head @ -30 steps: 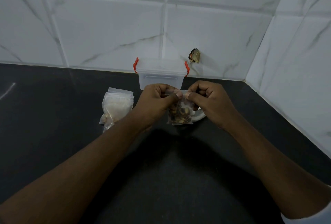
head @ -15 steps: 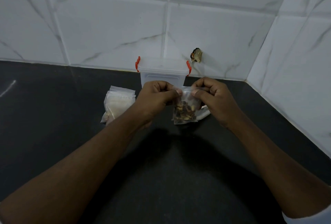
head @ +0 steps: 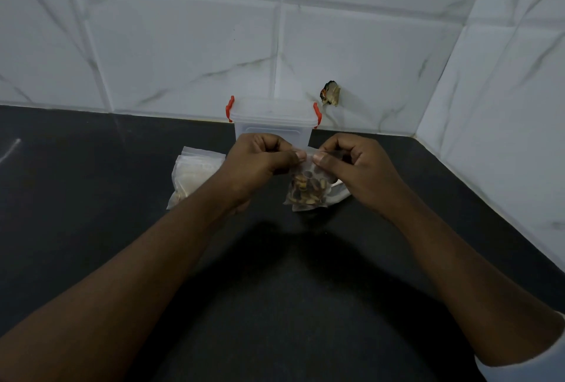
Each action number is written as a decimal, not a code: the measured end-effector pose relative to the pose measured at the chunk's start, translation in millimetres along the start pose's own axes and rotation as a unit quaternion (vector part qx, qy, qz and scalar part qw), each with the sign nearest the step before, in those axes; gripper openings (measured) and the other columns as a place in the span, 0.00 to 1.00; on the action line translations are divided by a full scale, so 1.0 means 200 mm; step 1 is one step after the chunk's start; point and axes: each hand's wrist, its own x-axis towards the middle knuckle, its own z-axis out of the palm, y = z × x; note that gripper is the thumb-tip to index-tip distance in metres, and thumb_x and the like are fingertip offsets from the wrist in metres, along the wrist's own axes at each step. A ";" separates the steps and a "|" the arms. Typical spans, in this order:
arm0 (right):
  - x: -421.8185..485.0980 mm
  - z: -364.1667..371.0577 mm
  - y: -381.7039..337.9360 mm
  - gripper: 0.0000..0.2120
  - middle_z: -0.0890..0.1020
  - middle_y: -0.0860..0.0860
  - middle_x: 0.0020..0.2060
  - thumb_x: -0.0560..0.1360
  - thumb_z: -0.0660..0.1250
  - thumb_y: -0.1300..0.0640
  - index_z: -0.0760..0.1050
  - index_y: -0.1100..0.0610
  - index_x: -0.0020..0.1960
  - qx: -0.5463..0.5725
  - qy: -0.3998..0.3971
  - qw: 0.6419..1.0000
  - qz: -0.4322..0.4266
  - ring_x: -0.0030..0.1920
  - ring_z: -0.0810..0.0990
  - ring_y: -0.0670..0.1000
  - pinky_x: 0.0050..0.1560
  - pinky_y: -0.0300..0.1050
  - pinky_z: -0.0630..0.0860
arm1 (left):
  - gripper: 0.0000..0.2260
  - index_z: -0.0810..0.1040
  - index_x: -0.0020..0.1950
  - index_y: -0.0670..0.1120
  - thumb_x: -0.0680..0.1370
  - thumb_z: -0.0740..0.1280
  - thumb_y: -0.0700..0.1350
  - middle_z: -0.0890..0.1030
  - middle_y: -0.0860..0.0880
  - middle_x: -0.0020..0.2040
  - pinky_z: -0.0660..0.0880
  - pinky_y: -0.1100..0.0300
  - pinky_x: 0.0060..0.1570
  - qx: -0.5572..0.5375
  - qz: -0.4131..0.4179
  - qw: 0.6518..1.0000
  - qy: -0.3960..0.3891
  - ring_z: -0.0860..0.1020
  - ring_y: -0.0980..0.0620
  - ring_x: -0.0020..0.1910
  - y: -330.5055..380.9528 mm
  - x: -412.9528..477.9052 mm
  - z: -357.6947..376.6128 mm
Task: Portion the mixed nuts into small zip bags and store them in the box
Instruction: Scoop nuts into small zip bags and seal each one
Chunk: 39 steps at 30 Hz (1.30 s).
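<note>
Both hands are working the top edge of one small zip bag (head: 307, 190), out in front of the person over the dark tabletop (head: 91, 213). The left hand (head: 260, 164) pinches the left end of the bag's top strip, thumb on the near side and fingers (head: 269, 144) curled behind it. The right hand (head: 357, 167) grips the right end the same way, and the two thumb tips nearly meet in the middle. No way to tell whether the zip is actually sealed, since the thumbs cover it.

The bag hangs down from that pinch with a clump of mixed nuts (head: 305, 187) sitting in its lower half. Can't say for sure if the bottom of the bag touches the tabletop or floats just above it.

Right behind the hands is the box (head: 273, 119), clear plastic, lid on, with a red latch (head: 230, 105) at each end, pushed back against the white tiled wall (head: 183, 45). Off to the left of the left hand lies a stack of small bags (head: 195, 174), flat on the tabletop, its right edge hidden by the wrist. Something white (head: 341, 195) pokes out from behind the nut bag under the right hand; too hidden to name. A dark ragged spot (head: 331, 94) sits on the wall just right of the box.
</note>
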 end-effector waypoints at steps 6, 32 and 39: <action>0.00 -0.03 0.01 0.07 0.85 0.54 0.37 0.79 0.73 0.57 0.82 0.58 0.43 0.006 0.002 1.000 0.004 0.40 0.84 0.62 0.45 0.65 0.81 | 0.06 0.81 0.47 0.33 0.78 0.71 0.37 0.85 0.36 0.49 0.81 0.51 0.59 0.011 0.008 1.000 -0.016 0.84 0.41 0.53 0.01 0.01 -0.02; 0.00 -0.02 0.02 0.03 0.85 0.54 0.38 0.78 0.74 0.60 0.82 0.60 0.47 -0.005 0.005 1.000 -0.007 0.39 0.85 0.58 0.46 0.60 0.83 | 0.06 0.85 0.47 0.45 0.80 0.71 0.45 0.86 0.50 0.41 0.82 0.50 0.50 0.263 0.112 0.957 -0.047 0.84 0.54 0.41 0.00 0.03 -0.08; 0.01 -0.04 0.02 0.05 0.86 0.47 0.38 0.81 0.70 0.62 0.83 0.57 0.47 0.003 0.002 1.000 0.008 0.37 0.84 0.50 0.42 0.41 0.81 | 0.05 0.85 0.47 0.46 0.80 0.72 0.46 0.86 0.50 0.41 0.82 0.51 0.50 0.273 0.130 0.953 -0.028 0.84 0.53 0.42 -0.01 0.04 -0.13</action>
